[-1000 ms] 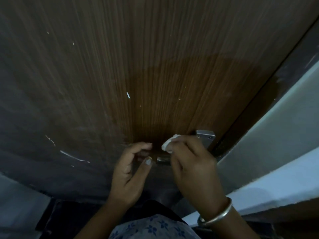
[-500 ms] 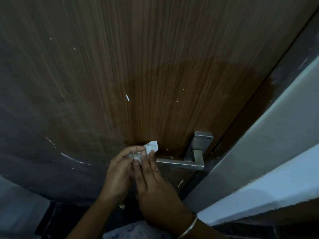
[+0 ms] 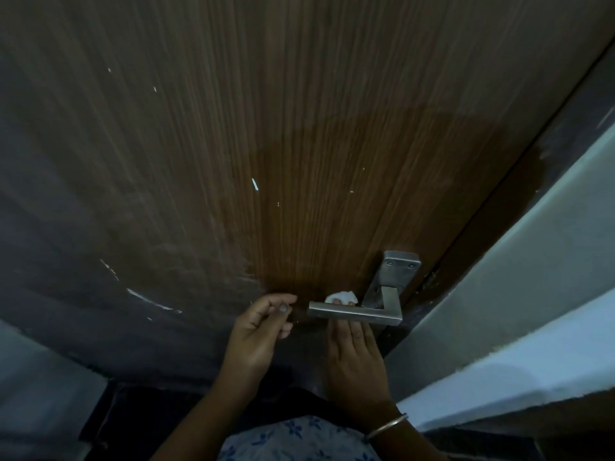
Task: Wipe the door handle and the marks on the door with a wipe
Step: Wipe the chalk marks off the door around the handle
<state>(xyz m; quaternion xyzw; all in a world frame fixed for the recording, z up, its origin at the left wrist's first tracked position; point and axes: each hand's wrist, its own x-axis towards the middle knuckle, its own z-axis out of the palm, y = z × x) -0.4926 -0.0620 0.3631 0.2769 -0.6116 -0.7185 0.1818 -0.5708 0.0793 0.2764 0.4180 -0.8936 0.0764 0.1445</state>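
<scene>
A brown wood-grain door (image 3: 299, 128) fills the view. A steel lever handle (image 3: 356, 312) on a square plate (image 3: 399, 266) sits at its lower right. My right hand (image 3: 357, 357) reaches up from under the lever, and its fingers hold a small white wipe (image 3: 341, 297) behind the bar, against the door. My left hand (image 3: 259, 331) hovers just left of the lever's free end, fingers loosely curled, holding nothing. White marks show on the door: a long streak (image 3: 149, 301) at lower left, a short dash (image 3: 255, 184) in the middle and several tiny specks higher up.
The dark door frame (image 3: 519, 181) runs diagonally on the right, with a pale wall (image 3: 519, 287) beside it. A dull hazy patch (image 3: 186, 254) covers the door's left part. A floral sleeve or garment (image 3: 299, 440) lies at the bottom edge.
My right hand has carried the wipe rightward from beside my left hand to behind the lever. The left hand let go of the wipe and stays left of the handle.
</scene>
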